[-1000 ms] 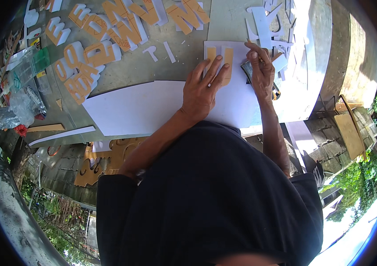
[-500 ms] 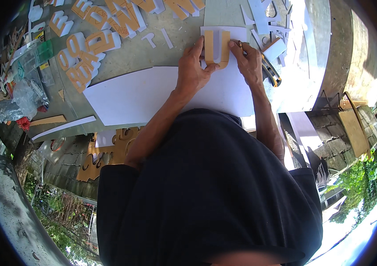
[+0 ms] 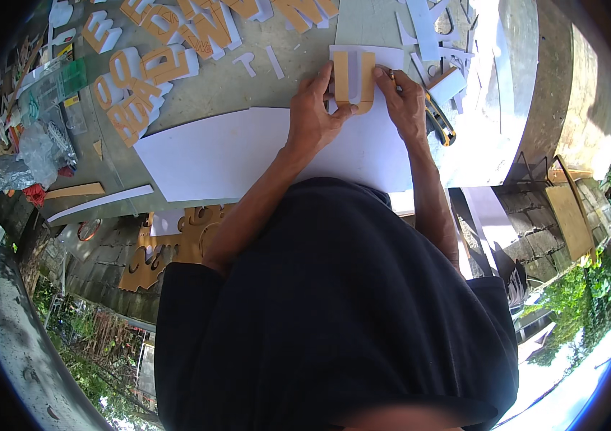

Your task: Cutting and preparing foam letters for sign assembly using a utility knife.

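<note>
From the head view, the nearest things to containers are a few clear plastic bags [image 3: 39,147] heaped at the far left of the counter [image 3: 226,90]; their contents are too small and crumpled to make out, apart from something red showing at the lower edge.

The piece being worked on is a tan, U-shaped cardboard letter [image 3: 354,82] lying flat on a small white sheet [image 3: 384,56], near the middle of the counter's far side. Its two arms run parallel with a white gap between them, and the rounded base points toward the person. Below it lies a large white board [image 3: 226,154], which reaches toward the person's body.

The left hand [image 3: 312,115] lies palm down, its fingers [image 3: 325,75] spread and pressed against the letter's left arm, closed on nothing. The right hand [image 3: 406,104] has its fingers [image 3: 384,74] pinched at the letter's right arm; whether they grip a small tool I cannot tell.

Just right of the right hand lies a yellow and black utility knife [image 3: 440,121]. More tan letters [image 3: 144,86] and white cut-outs [image 3: 434,29] are scattered across the far counter.
</note>
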### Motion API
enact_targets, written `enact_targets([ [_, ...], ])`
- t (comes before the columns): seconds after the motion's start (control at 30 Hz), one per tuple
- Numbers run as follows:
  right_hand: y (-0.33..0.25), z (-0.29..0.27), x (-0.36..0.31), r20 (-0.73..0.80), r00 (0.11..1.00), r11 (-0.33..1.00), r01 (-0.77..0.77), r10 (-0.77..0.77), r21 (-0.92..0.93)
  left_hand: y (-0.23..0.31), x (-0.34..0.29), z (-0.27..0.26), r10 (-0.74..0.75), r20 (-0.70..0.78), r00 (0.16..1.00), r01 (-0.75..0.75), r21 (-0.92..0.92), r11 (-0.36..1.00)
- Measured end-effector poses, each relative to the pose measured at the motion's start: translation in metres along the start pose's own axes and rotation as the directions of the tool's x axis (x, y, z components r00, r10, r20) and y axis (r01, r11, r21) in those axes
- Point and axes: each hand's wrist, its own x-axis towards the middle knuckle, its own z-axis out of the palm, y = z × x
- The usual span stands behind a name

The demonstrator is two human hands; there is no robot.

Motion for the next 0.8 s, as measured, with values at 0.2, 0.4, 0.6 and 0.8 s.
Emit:
enact_targets([
  [0.2,0.000,0.001,0.000,-0.004,1.000,1.000,-0.014,0.014,0.019,0.002,0.002,-0.003,-0.028,0.022,0.999,0.028,-0.020,0.999],
  [0.4,-0.001,-0.004,0.001,0.015,0.996,0.995,-0.086,0.087,-0.055,-0.012,0.001,-0.011,0.053,0.050,0.997,-0.044,-0.171,0.984],
  [0.6,-0.004,-0.001,-0.001,-0.019,0.999,0.998,-0.046,0.045,-0.039,-0.014,0.004,-0.011,0.054,0.041,0.998,-0.047,-0.172,0.984],
  [0.8,-0.003,-0.001,-0.001,-0.007,0.996,0.993,-0.094,0.094,-0.065,-0.013,0.004,-0.012,0.038,0.040,0.998,-0.032,-0.156,0.987],
])
